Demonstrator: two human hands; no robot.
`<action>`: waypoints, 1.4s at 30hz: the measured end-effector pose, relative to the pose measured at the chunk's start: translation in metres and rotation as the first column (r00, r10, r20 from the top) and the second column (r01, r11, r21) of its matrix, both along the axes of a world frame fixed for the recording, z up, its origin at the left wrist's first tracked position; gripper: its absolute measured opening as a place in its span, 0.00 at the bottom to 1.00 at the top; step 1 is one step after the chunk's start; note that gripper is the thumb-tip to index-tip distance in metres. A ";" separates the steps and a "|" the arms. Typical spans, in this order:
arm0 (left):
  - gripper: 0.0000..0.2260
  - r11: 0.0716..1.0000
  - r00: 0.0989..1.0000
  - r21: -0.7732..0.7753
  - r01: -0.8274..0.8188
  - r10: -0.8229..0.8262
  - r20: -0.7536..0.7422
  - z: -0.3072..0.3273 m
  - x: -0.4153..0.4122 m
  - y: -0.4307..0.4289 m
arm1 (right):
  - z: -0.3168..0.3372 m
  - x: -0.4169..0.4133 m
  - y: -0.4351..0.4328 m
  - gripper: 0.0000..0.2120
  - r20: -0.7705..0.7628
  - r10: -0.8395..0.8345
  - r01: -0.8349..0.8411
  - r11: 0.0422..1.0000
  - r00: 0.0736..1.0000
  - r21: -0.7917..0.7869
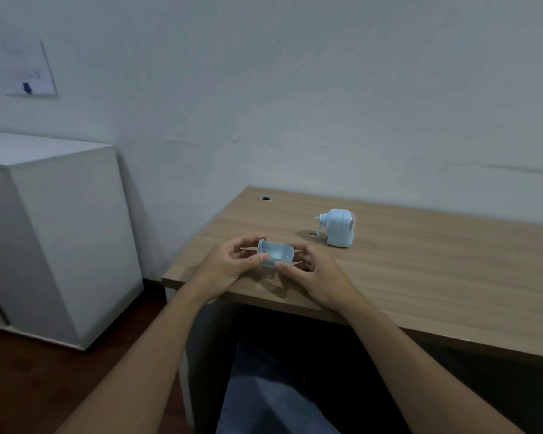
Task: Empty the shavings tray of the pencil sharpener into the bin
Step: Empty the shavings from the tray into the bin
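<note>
A small pale blue shavings tray [276, 253] is held just above the front left part of the wooden desk [420, 277], its open side facing up toward me. My left hand [229, 267] grips its left end and my right hand [314, 274] grips its right end. I cannot make out any shavings inside it. The pale blue crank pencil sharpener [337, 227] stands upright on the desk behind and to the right of the tray, its handle pointing left. No bin is in view.
A white cabinet [54, 233] stands on the dark wood floor left of the desk. A cable hole [266, 198] sits at the desk's far left corner. The white wall runs behind. My legs are under the desk's front edge.
</note>
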State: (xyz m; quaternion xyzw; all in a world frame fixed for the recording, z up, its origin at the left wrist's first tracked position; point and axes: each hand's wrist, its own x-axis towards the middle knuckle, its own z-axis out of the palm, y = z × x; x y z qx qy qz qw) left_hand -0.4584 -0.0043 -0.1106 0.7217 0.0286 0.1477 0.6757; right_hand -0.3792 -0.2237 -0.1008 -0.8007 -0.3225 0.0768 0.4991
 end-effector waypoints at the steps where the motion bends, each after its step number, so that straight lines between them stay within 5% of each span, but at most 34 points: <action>1: 0.21 1.000 1.000 -0.006 0.004 -0.004 -0.008 0.001 -0.002 0.003 | 0.001 0.001 0.004 0.29 -0.002 0.008 -0.008 1.000 1.000 -0.001; 9: 0.27 0.994 0.999 0.104 -0.044 0.046 -0.020 0.003 -0.073 0.064 | -0.002 -0.025 0.066 0.29 0.037 0.156 -0.154 0.987 0.987 -0.038; 20: 0.24 0.927 0.943 0.176 -0.331 0.333 0.018 -0.019 -0.202 0.153 | -0.027 -0.106 0.195 0.25 0.070 0.398 -0.401 0.916 0.915 0.030; 25: 0.24 0.917 0.920 0.096 -0.387 0.391 -0.022 -0.058 -0.244 0.178 | -0.067 -0.132 0.235 0.28 0.039 0.469 -0.469 0.883 0.882 -0.020; 32: 0.25 0.861 0.848 0.071 -0.504 0.509 -0.151 -0.153 -0.272 0.191 | -0.150 -0.154 0.257 0.30 -0.160 0.492 -0.514 0.844 0.856 -0.154; 42: 0.20 0.817 0.776 -0.129 -0.563 0.468 -0.423 -0.289 -0.301 0.158 | -0.270 -0.169 0.247 0.32 -0.470 0.412 -0.580 0.759 0.780 -0.297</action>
